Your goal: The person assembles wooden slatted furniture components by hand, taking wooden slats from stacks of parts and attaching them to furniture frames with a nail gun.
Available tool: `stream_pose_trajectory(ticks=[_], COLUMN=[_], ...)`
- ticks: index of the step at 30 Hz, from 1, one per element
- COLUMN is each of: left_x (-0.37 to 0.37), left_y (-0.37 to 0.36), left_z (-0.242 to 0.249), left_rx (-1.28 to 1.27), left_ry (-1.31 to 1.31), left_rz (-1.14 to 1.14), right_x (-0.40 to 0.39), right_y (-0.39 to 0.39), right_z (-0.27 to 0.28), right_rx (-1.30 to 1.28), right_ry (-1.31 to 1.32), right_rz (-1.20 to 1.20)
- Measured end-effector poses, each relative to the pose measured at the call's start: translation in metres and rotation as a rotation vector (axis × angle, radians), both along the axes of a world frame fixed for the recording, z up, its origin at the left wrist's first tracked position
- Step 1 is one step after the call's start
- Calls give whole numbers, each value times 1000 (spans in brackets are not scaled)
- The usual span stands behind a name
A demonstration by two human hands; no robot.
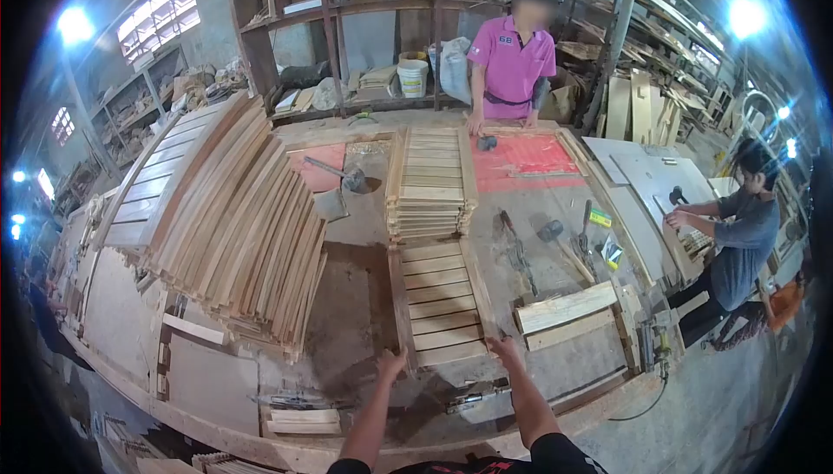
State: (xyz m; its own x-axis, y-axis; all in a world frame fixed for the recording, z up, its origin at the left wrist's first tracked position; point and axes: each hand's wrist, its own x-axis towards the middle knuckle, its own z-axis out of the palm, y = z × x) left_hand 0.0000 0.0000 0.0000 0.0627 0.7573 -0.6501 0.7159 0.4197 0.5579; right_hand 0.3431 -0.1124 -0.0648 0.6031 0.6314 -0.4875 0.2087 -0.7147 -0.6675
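The slatted panel lay flat on the desk, its near end toward the wearer and its far end close to a stack of similar panels. The left hand had its grip closed on the near left corner, and the right hand gripped the near right one; holding both side rails probably kept the panel square and level. A taller stack leaned and fanned out at the left, perhaps piled there to leave the middle for handling. A mallet and a long metal tool lay to the right, seemingly placed within reach, with short boards nearer the wearer.

The desk was broad and worn, pale and dusty, with a wooden rim and a red patch toward the far side. Behind it stood a person in a pink shirt, hands at the far edge. Another person, in a grey shirt, worked at the right. Open shelves held a white bucket and odds and ends; loose timber leaned beyond, under bright lamps.
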Motion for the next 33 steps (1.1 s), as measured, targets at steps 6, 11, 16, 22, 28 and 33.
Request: stream_pose_trajectory(ticks=[6, 11, 16, 22, 28, 33], left_x=[64, 29, -2, -31, -50, -23], left_y=[-40, -4, -2, -72, -84, 30], left_z=[11, -5, 53, 156, 206, 202], left_rx=[-189, -75, -93, -24, -20, 75], left_ry=[-2, -346, -512, -682, -678, -760], left_rz=[214, 452, 353, 578, 575, 411], right_x=[22, -10, 7, -13, -65, -25], right_y=[-32, -5, 10, -91, -82, 22], right_z=[38, 127, 114, 98, 231, 241], right_rx=[-157, -65, 24, 395, 352, 562], right_ry=[-321, 237, 747, -171, 684, 637], right_rz=[-46, -63, 143, 769, -143, -129])
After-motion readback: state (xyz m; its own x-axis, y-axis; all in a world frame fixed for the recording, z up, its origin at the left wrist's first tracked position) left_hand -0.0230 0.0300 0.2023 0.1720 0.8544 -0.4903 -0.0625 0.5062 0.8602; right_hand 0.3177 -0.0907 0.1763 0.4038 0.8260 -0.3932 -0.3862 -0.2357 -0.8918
